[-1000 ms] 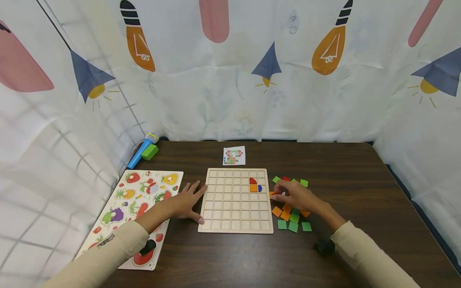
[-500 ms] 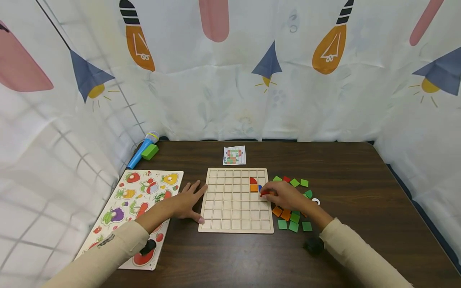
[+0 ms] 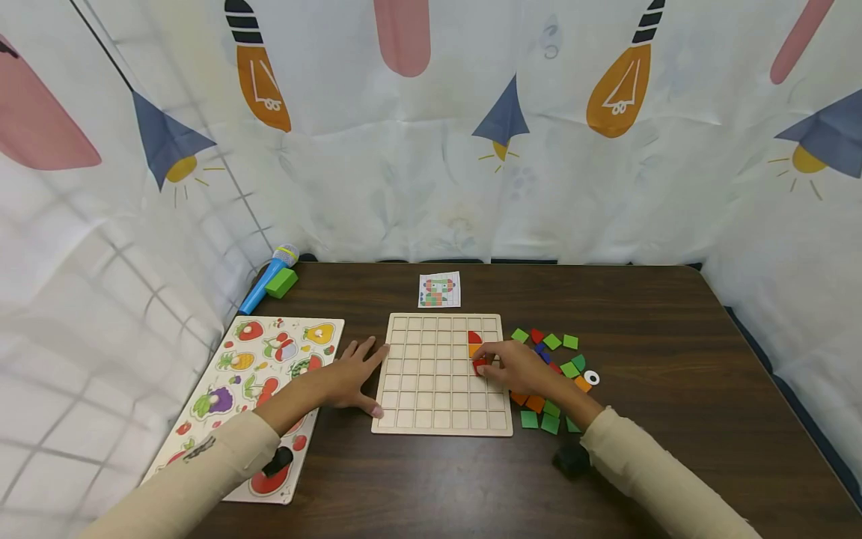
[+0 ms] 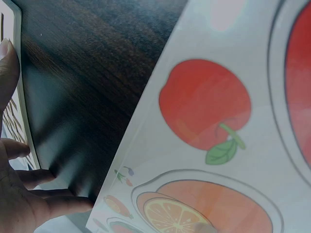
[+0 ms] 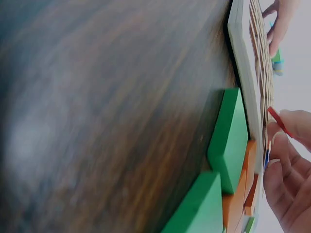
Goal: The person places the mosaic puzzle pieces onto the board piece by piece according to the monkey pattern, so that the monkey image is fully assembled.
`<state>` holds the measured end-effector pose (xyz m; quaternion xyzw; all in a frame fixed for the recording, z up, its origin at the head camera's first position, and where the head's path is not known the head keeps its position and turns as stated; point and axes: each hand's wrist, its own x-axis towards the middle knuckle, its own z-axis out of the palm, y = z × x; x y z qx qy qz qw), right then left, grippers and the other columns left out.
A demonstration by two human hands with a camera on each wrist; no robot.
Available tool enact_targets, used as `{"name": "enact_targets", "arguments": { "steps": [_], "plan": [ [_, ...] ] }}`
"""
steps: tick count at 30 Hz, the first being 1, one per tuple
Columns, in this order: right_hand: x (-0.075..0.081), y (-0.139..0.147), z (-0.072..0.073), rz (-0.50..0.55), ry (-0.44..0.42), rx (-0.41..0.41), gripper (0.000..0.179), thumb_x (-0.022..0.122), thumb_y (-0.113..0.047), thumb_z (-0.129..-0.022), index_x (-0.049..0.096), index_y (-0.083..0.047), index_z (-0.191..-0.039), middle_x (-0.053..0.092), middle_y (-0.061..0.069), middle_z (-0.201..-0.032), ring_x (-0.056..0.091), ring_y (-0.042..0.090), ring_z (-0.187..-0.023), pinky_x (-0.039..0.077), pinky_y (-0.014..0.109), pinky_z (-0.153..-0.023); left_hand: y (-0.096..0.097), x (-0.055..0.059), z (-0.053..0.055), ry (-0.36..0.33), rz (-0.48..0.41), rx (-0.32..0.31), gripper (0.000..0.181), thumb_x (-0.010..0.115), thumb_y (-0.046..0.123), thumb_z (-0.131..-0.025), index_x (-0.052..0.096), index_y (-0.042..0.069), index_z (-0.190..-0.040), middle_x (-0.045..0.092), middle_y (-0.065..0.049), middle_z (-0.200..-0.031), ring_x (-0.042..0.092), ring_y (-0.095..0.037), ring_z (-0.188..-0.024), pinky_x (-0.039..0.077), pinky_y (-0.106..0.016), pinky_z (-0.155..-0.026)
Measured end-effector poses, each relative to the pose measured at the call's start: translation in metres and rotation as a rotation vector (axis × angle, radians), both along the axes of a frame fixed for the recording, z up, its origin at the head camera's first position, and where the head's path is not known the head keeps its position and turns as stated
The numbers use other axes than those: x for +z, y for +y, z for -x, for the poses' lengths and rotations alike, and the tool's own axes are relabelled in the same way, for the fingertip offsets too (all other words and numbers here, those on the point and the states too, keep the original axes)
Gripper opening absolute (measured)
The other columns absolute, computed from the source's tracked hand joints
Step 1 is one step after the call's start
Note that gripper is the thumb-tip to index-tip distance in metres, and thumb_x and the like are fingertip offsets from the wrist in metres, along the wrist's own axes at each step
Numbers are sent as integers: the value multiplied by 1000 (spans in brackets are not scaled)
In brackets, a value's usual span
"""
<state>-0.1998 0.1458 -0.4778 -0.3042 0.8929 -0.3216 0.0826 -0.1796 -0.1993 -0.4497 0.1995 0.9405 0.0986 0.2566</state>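
A wooden grid board (image 3: 431, 408) lies on the dark table. My left hand (image 3: 346, 378) rests at its left edge with spread fingers; the left wrist view shows the thumb and a finger on the rim. Above the board's right part, my right hand (image 3: 521, 367) pinches a thin red tile (image 5: 279, 121) between thumb and fingers. Just beyond the fingertips, a red rounded piece (image 3: 474, 337) and an orange square tile (image 3: 474, 349) sit in grid cells. The blue piece beside them is hidden by the hand in the head view.
Loose green tiles (image 3: 550, 423), orange tiles (image 3: 535, 403) and a white ring-like piece (image 3: 592, 378) lie right of the board. A small pattern card (image 3: 439, 290) is behind it. At left are a fruit puzzle board (image 3: 229, 382), a toy microphone (image 3: 263, 284) and a green block (image 3: 281, 283).
My right hand has moved left from the loose tiles to over the board, carrying the red tile. My left hand has stayed at the board's edge.
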Motion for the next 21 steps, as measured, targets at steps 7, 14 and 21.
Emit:
{"name": "enact_targets", "arguments": {
  "steps": [7, 14, 21],
  "plan": [
    [-1, -6, -1, 34, -37, -67, 7, 70, -18, -95, 69, -15, -101, 61, -6, -79, 47, 9, -62, 41, 23, -56, -1, -2, 2, -3, -2, 5, 114, 80, 57, -77, 19, 10, -161, 10, -27, -165, 10, -58, -148, 30, -69, -111],
    [-3, -10, -2, 54, -94, -142, 10, 71, -17, -95, 71, -13, -104, 63, -4, -84, 50, 11, -64, 42, 24, -56, -1, -1, 2, -8, -9, -3, 114, 80, 56, -78, 18, 11, -161, 10, -28, -165, 10, -58, -148, 30, -69, -111],
    [-2, -11, -4, 48, -95, -130, 14, 70, -18, -95, 73, -13, -108, 64, -3, -83, 51, 11, -63, 41, 24, -55, -2, -1, 2, -12, -2, 0, 114, 81, 55, -77, 18, 10, -161, 9, -27, -165, 10, -58, -148, 30, -69, -110]
  ]
}}
